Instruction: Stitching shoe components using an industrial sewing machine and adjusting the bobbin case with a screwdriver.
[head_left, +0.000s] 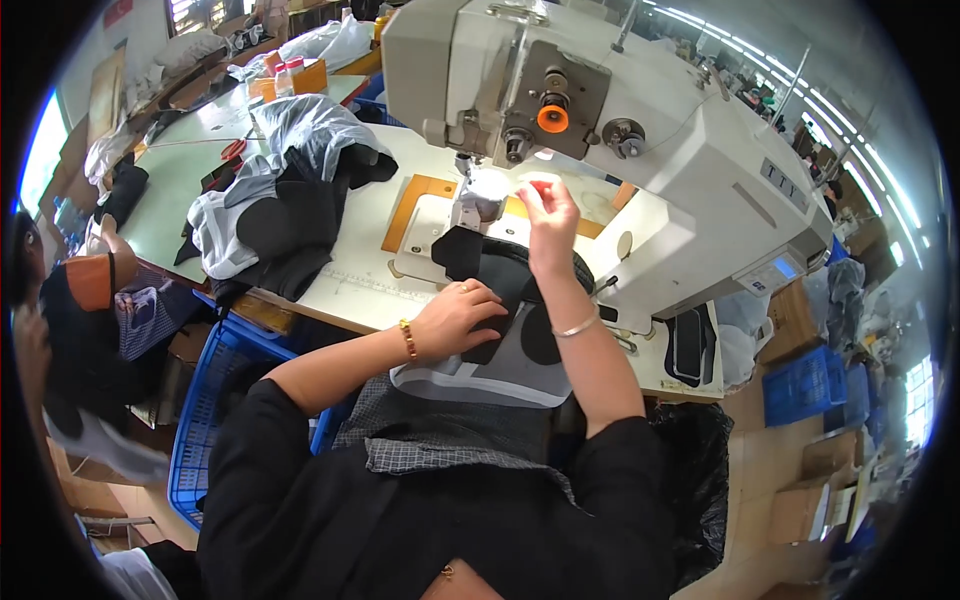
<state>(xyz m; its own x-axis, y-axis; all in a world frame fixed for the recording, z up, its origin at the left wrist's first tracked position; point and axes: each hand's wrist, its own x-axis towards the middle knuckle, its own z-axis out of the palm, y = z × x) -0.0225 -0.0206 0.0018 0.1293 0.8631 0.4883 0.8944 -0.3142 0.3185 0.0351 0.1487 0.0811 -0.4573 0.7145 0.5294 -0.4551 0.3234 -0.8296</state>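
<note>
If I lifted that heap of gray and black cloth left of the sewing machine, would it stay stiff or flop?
The cloth heap would probably flop, since its folds are crumpled and it droops over the table edge. It seems unlikely to roll, lying in uneven layers.

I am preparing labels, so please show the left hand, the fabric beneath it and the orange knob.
Left hand (456, 322): head view, back of the hand.
Fabric beneath it (513, 352): head view, grey area.
Orange knob (552, 119): head view, front face.
</note>
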